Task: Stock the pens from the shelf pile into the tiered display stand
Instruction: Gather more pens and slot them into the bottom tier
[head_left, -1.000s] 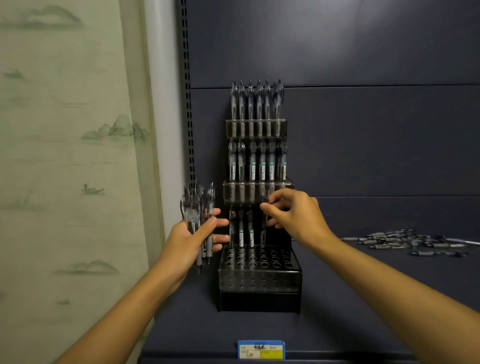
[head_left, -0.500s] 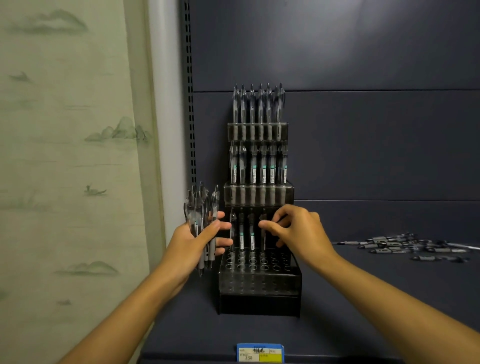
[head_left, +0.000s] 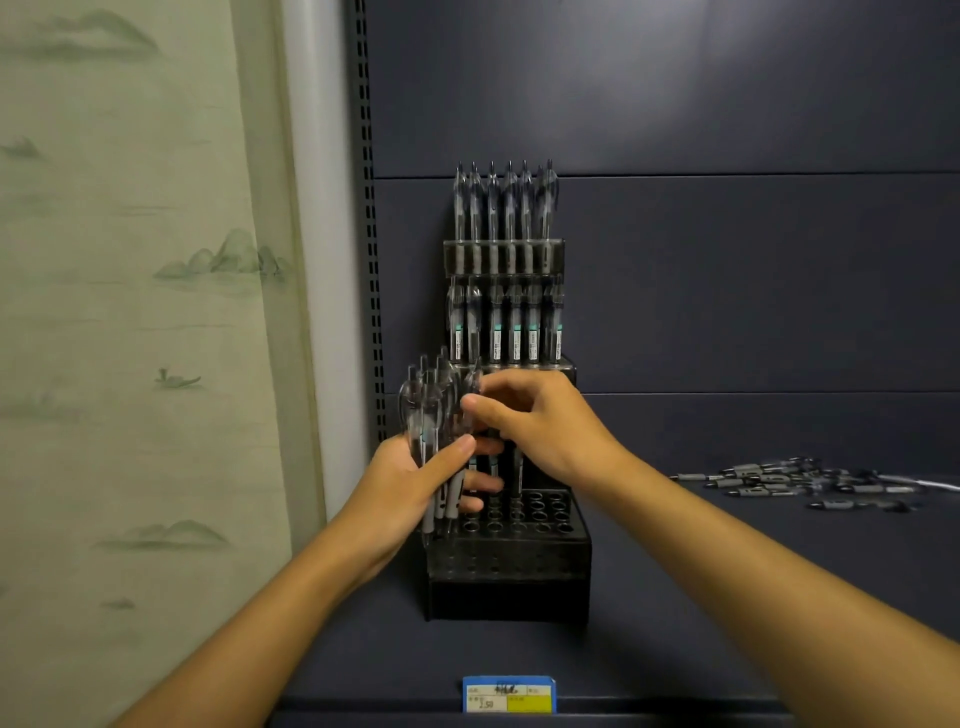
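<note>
**Head view: right hand goes to the bundle for the next pen**

Head camera, from the left: a curtain (head_left: 130, 312) printed with hills hangs beside the shelf upright; the left hand (head_left: 410, 483) grips a bundle of pens (head_left: 434, 415) upright, just in front of the left edge of the tiered display stand (head_left: 509, 561); the right hand (head_left: 540, 426) has crossed to it, thumb and fingers closed on the top of one pen in the bundle; half a second ago that hand was at the third tier, seating a pen, and the bundle stood farther left, clear of the stand. Judged from this, one pen has just gone in and another is being drawn out. The top two tiers are full; the third holds a few pens; the front holes stand unfilled. Far right, the shelf pile (head_left: 800, 483) lies well apart from the stand; much stocking looks to remain.
</note>
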